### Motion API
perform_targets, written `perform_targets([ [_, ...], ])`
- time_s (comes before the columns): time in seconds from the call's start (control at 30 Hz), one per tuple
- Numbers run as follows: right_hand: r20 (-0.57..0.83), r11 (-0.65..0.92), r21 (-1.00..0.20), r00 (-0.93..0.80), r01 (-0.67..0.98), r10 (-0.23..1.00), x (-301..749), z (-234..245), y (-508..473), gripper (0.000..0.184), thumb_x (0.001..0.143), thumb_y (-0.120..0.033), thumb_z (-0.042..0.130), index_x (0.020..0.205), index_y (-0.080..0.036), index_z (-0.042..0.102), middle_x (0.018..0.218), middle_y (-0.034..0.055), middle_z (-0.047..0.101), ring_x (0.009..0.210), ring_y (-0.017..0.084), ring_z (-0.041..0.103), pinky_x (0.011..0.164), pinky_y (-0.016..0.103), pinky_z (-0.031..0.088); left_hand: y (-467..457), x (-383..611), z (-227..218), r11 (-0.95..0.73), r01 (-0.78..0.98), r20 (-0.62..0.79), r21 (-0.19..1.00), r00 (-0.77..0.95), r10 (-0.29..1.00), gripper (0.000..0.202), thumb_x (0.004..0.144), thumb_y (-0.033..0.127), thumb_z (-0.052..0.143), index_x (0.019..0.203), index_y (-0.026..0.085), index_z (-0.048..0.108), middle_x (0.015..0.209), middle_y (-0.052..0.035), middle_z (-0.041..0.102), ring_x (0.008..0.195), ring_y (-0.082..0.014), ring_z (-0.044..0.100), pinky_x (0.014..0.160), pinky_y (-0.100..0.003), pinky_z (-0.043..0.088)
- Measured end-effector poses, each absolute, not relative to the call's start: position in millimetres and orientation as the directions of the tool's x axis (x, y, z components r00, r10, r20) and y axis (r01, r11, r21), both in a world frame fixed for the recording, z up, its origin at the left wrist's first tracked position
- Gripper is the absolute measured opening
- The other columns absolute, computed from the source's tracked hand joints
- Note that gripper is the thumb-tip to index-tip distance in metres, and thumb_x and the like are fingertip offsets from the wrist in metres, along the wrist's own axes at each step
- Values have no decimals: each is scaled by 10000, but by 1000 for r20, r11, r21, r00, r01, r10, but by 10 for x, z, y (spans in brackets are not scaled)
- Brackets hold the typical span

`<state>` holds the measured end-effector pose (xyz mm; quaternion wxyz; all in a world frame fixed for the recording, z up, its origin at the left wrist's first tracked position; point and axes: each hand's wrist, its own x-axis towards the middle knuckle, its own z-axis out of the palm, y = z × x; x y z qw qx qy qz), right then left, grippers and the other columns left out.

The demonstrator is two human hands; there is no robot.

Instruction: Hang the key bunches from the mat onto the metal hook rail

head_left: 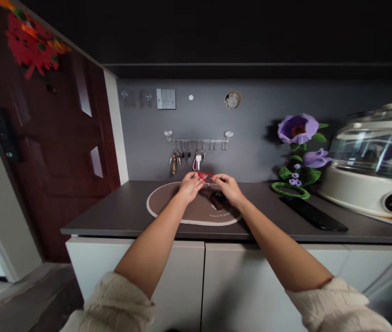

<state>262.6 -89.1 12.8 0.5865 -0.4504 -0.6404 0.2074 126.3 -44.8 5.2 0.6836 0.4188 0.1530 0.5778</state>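
A thin red cord [205, 175] is stretched between my two hands over the oval brown mat [168, 203]. My left hand [192, 186] pinches its left part, with some fingers extended. The fingertips of my right hand [228, 188] are closed on the cord's right part. A small metal ring or clasp appears to hang just below the cord. Beneath my right hand is a dark key fob [218, 198] with a reddish-brown part; whether it hangs or rests on the mat I cannot tell. Behind my hands, several keys [198, 160] hang on a wall hook rail [199, 140].
A black phone [313, 214] lies on the dark counter [113, 207] at right, by purple knitted-looking flowers [298, 129] and a white appliance with a clear cover [365, 180]. A dark overhead cabinet [234, 32] hangs above. The brown door [57, 161] stands at left.
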Motion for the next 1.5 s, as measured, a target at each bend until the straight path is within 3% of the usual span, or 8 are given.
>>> perform_targets([
  [0.17, 587, 536, -788, 105, 304, 803, 2652, 243, -840, 279, 686, -412, 518, 753, -149, 582, 780, 26, 609, 734, 119, 532, 760, 269, 386, -446, 1314, 12, -42, -591, 246, 805, 269, 931, 83, 741, 170, 537, 714, 155, 460, 723, -6, 594, 700, -69, 571, 823, -273, 383],
  [0.33, 593, 551, -761, 25, 343, 804, 2684, 460, -744, 265, 687, -400, 520, 755, -146, 549, 740, 18, 582, 696, 106, 520, 727, 260, 395, -469, 1363, 6, -156, -492, 303, 856, 236, 923, 145, 639, 226, 635, 706, 149, 533, 662, 7, 571, 630, -72, 531, 732, -245, 398],
  [0.5, 564, 555, -703, -127, 444, 816, 2705, 676, -665, 246, 712, -388, 488, 725, -144, 510, 695, 17, 563, 641, 96, 498, 661, 247, 400, -420, 1394, -25, -304, -387, 399, 870, 192, 897, 177, 610, 257, 646, 731, 147, 578, 667, -8, 578, 614, -81, 510, 664, -226, 390],
  [0.7, 595, 550, -562, -160, 618, 788, 2810, 909, -436, 157, 722, -302, 464, 700, -149, 488, 629, -10, 526, 608, 93, 467, 621, 231, 385, -346, 1409, -80, -389, -321, 428, 864, 58, 902, 172, 605, 237, 636, 733, 141, 576, 687, -20, 574, 641, -93, 505, 666, -230, 384],
  [0.97, 650, 409, -286, -138, 866, 747, 2838, 1266, -163, 108, 703, -182, 459, 687, -148, 561, 665, 8, 570, 629, 106, 468, 625, 226, 361, -296, 1381, -150, -463, -104, 466, 880, 13, 884, 112, 673, 262, 559, 690, 151, 547, 622, -10, 550, 578, -101, 491, 592, -222, 376],
  [1.17, 654, 268, -221, -62, 938, 754, 2854, 1385, 36, 153, 702, -185, 479, 756, -171, 621, 710, 22, 618, 641, 130, 510, 597, 228, 361, -253, 1373, -206, -483, 94, 483, 870, 26, 875, 142, 686, 292, 541, 625, 164, 538, 598, -12, 559, 569, -110, 496, 564, -219, 355],
  [1.5, 667, 108, -188, 47, 976, 743, 2893, 1381, 267, 173, 713, -204, 492, 793, -225, 644, 828, 41, 643, 744, 170, 555, 620, 250, 369, -204, 1391, -251, -453, 115, 449, 884, 58, 892, 167, 712, 299, 502, 616, 164, 527, 586, -23, 574, 537, -114, 492, 543, -225, 341],
])
